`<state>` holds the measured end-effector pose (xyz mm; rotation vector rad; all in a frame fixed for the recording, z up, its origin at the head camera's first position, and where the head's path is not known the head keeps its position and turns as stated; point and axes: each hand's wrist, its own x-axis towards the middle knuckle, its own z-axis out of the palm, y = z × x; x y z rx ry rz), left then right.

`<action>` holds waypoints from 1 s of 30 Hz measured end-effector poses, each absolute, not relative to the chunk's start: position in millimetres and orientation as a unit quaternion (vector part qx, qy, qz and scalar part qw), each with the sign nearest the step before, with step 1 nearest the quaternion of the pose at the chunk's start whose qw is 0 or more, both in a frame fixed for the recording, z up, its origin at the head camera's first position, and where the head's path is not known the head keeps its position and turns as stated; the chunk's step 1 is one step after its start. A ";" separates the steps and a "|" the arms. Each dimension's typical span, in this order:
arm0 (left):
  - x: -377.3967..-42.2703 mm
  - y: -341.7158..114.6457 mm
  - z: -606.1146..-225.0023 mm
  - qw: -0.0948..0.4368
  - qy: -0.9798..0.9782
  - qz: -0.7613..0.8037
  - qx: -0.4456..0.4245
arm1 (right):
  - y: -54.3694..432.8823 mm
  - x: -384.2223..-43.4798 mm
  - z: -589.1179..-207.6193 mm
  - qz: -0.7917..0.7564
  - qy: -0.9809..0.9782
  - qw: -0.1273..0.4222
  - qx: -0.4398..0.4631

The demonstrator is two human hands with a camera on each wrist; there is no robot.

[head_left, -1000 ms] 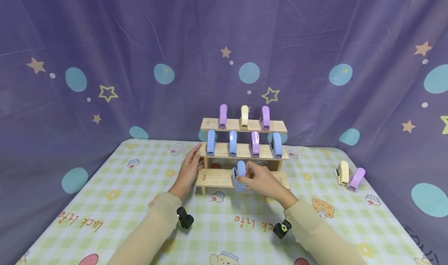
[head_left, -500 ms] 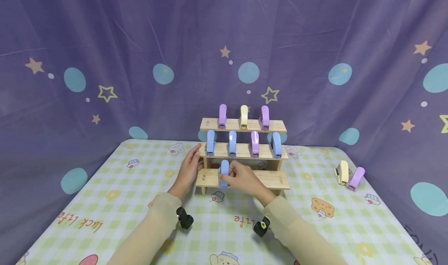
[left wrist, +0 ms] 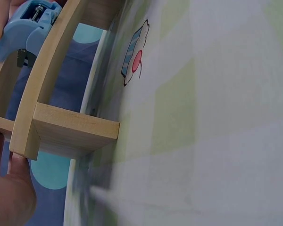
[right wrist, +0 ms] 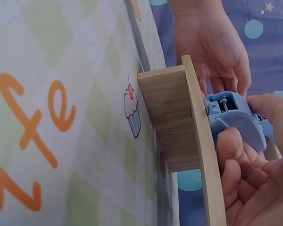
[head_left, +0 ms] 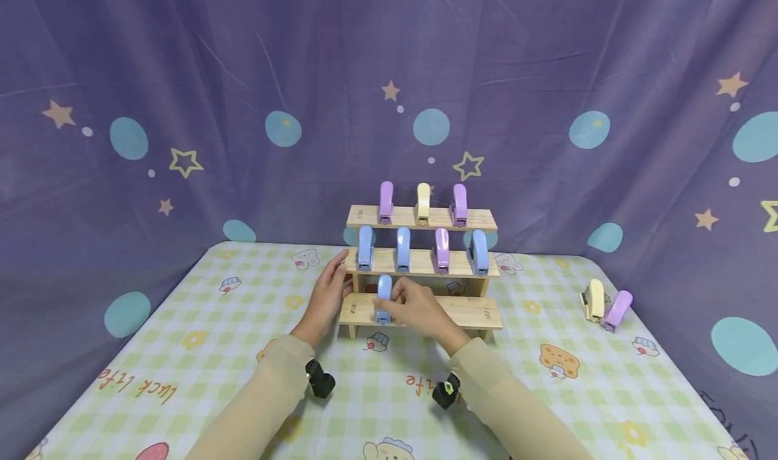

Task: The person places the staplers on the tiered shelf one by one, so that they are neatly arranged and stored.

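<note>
My right hand (head_left: 419,306) pinches a light blue stapler (head_left: 383,291) between thumb and fingers. The stapler stands upright at the left part of the lowest step of a wooden three-tier rack (head_left: 462,310). In the right wrist view, the blue stapler (right wrist: 236,117) sits right at the plank, thumb on one side and curled fingers on the other. My left hand (head_left: 328,294) rests against the rack's left end, fingers extended toward the middle step. In the left wrist view, that hand (left wrist: 12,195) is beside the plank's end, partly hidden by the wood.
On the middle step stand blue staplers (head_left: 365,247) and a purple stapler (head_left: 442,250). The top step bears two purple staplers (head_left: 385,202) and a cream stapler (head_left: 423,203). Farther right on the checked tablecloth (head_left: 243,352) lie a cream stapler (head_left: 595,300) and a purple stapler (head_left: 618,310).
My right hand has moved left along the lowest step with the blue stapler, from its middle to near its left end. The left hand has stayed in place.
</note>
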<state>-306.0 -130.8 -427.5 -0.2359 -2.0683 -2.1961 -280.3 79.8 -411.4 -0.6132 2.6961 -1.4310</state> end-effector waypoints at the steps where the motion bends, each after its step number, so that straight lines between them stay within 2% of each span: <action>1: -305.8 -130.8 -427.1 0.058 -0.681 -0.725 -0.079 | 79.7 -280.7 -411.5 -0.460 0.867 0.013 -0.194; 12: -306.0 -130.3 -427.9 0.057 -0.675 -0.731 -0.076 | 92.2 -276.8 -409.5 -0.484 0.853 0.040 -0.191; 16: -307.6 -130.4 -428.4 0.058 -0.684 -0.724 -0.071 | 104.8 -273.1 -407.2 -0.468 0.861 0.034 -0.197; 30: -306.7 -131.0 -426.6 0.051 -0.681 -0.728 -0.066 | 185.5 -264.4 -406.3 -0.422 0.892 0.013 -0.164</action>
